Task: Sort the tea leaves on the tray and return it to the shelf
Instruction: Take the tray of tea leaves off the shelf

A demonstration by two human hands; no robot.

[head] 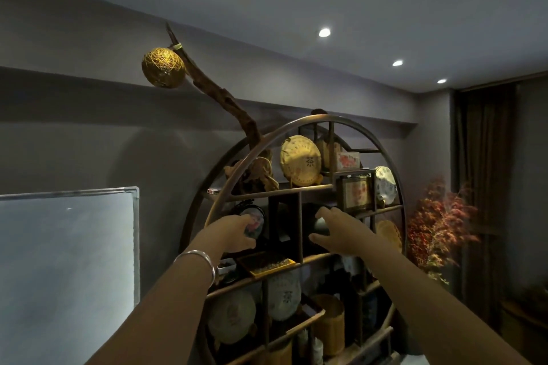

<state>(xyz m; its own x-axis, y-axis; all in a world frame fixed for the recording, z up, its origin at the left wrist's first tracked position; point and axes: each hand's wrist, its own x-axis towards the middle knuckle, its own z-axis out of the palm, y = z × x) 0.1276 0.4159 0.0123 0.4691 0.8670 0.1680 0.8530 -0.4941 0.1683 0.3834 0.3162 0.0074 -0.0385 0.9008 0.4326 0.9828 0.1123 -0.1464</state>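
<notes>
A round wooden display shelf point(308, 124) fills the middle of the view. A yellow-rimmed tray point(268, 267) with tea leaves lies on a middle shelf board, below and between my hands. My left hand point(232, 232), with a silver bangle on the wrist, reaches toward the shelf in front of a round painted ornament point(256, 224), fingers relaxed and holding nothing. My right hand point(338, 230) is spread open in front of a dark compartment holding a dark jar point(321, 225). Neither hand touches the tray.
Wrapped tea cakes point(301, 160) stand on the upper and lower boards, with framed boxes point(357, 191), a driftwood branch point(213, 89) carrying a woven ball point(163, 67), and bamboo canisters point(329, 323). A whiteboard point(68, 261) stands left, a red-leaved plant point(436, 228) right.
</notes>
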